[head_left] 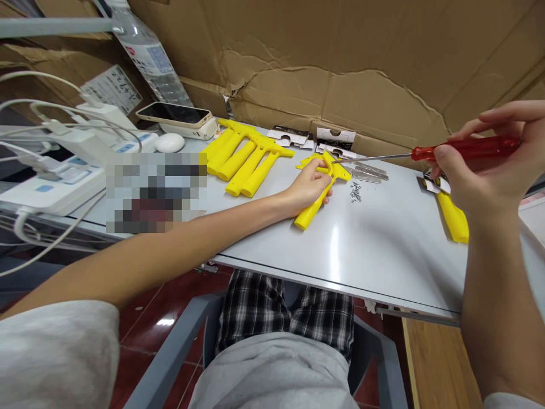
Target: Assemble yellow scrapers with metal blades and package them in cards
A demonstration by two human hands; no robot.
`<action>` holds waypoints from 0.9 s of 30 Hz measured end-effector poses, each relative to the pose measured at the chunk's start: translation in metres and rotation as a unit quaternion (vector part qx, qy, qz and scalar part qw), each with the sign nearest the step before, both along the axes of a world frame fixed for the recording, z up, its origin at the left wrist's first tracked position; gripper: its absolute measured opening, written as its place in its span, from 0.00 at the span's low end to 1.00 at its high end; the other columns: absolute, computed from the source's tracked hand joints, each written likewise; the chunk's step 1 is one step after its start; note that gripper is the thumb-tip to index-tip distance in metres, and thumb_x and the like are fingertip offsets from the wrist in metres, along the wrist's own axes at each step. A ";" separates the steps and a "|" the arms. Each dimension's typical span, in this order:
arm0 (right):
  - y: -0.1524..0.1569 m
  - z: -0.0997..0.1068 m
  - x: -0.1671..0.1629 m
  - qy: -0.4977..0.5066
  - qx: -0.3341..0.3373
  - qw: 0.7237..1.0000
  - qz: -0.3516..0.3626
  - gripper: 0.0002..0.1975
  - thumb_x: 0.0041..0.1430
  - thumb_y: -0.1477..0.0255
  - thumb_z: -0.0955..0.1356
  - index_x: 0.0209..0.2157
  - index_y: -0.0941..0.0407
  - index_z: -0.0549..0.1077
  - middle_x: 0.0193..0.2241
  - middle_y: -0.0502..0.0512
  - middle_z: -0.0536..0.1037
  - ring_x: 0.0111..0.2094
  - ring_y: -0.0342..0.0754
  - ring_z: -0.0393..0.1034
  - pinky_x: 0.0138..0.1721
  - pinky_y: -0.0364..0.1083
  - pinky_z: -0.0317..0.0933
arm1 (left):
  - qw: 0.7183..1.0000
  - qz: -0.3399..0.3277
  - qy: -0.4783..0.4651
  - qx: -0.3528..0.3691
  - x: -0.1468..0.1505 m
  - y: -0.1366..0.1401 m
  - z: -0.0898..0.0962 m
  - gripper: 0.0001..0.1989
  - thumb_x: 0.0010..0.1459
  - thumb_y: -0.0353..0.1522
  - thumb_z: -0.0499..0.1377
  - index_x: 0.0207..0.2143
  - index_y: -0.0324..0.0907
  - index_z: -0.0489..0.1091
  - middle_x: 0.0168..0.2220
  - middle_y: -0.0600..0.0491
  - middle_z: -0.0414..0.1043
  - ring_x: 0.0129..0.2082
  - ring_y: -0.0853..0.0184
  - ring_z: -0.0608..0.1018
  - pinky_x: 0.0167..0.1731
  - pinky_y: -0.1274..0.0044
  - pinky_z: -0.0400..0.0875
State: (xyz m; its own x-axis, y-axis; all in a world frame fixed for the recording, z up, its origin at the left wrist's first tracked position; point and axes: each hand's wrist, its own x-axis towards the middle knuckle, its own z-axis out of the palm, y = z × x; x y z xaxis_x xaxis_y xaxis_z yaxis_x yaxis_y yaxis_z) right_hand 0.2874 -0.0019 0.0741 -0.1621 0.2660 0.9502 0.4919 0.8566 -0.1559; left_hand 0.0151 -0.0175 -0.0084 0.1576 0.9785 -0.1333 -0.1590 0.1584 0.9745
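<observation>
My left hand (304, 190) is closed around a yellow plastic scraper handle (310, 212), its wide head pointing away from me. My right hand (498, 176) grips a screwdriver (477, 149) by its red handle. The thin metal shaft runs left, and its tip meets the head of the scraper handle close to my left fingers. Just right of that head lie several flat metal blades (368, 171) and a small heap of screws (356, 193). Several more yellow scraper handles (251, 162) rest in a row to the left.
Small card sleeves (292, 137) stand along the cardboard wall (340, 51). Another yellow handle (453, 218) lies at the right, partly behind my right hand. On the left are a phone (179, 113), a white mouse (169, 142), a power strip (46, 184) with cables, and a plastic bottle (149, 57).
</observation>
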 end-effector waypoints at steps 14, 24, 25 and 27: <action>0.004 -0.001 0.004 -0.010 0.000 1.000 0.008 0.24 0.45 0.64 0.77 0.45 0.55 0.74 0.43 0.52 0.72 0.34 0.40 0.75 0.27 0.41 0.68 | 1.000 0.004 0.004 0.002 0.000 0.000 -0.001 0.11 0.71 0.21 0.52 0.47 0.47 0.60 0.38 0.52 0.74 0.27 0.71 0.74 0.26 0.77 0.67; 0.005 0.001 0.014 0.030 -0.005 0.996 -0.085 0.22 0.45 0.63 0.79 0.38 0.59 0.76 0.30 0.49 0.72 0.25 0.41 0.74 0.19 0.37 0.56 | 0.997 -0.004 0.059 0.058 0.000 -0.004 -0.007 0.09 0.72 0.24 0.55 0.49 0.46 0.62 0.39 0.53 0.70 0.27 0.72 0.75 0.26 0.77 0.69; 0.007 0.000 0.016 0.027 -0.004 0.997 -0.078 0.22 0.43 0.64 0.79 0.39 0.59 0.76 0.32 0.50 0.74 0.26 0.41 0.75 0.20 0.38 0.58 | 0.996 -0.003 0.063 0.060 0.000 -0.004 -0.007 0.09 0.72 0.24 0.56 0.49 0.46 0.62 0.39 0.53 0.69 0.27 0.72 0.75 0.26 0.77 0.70; 0.008 0.001 0.019 0.014 -0.006 0.998 -0.054 0.23 0.41 0.66 0.77 0.41 0.58 0.77 0.37 0.51 0.76 0.30 0.42 0.77 0.23 0.40 0.64 | 0.996 0.000 0.064 0.061 0.000 -0.004 -0.007 0.10 0.71 0.24 0.56 0.50 0.46 0.63 0.38 0.54 0.69 0.27 0.72 0.75 0.26 0.77 0.70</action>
